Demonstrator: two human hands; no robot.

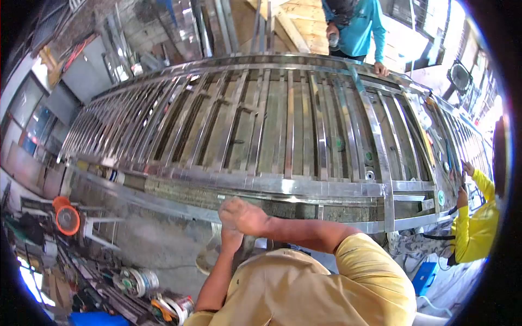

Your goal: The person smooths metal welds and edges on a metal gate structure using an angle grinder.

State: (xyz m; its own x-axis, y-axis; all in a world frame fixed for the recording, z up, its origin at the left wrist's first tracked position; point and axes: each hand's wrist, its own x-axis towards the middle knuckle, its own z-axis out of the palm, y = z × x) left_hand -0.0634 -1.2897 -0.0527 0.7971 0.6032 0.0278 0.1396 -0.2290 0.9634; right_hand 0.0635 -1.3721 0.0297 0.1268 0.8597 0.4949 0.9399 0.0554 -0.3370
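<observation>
My right hand (251, 217) and my left hand (230, 224) are together in front of my body, the right one reaching across from the right and overlapping the left. The right fingers look curled; whatever they hold, if anything, is hidden. Most of the left fingers are covered. Just beyond both hands runs the near rail of a long, shiny metal frame (293, 186) with many parallel bars, lying flat. Between the hands and that rail lies a separate metal bar (190, 209).
Across the frame stands a person in a teal shirt (370, 27), one hand on its far edge. At the right, a person in yellow (478, 217) works at the frame. An orange round object (66, 217), buckets (136, 282) and a blue box (425, 278) stand around.
</observation>
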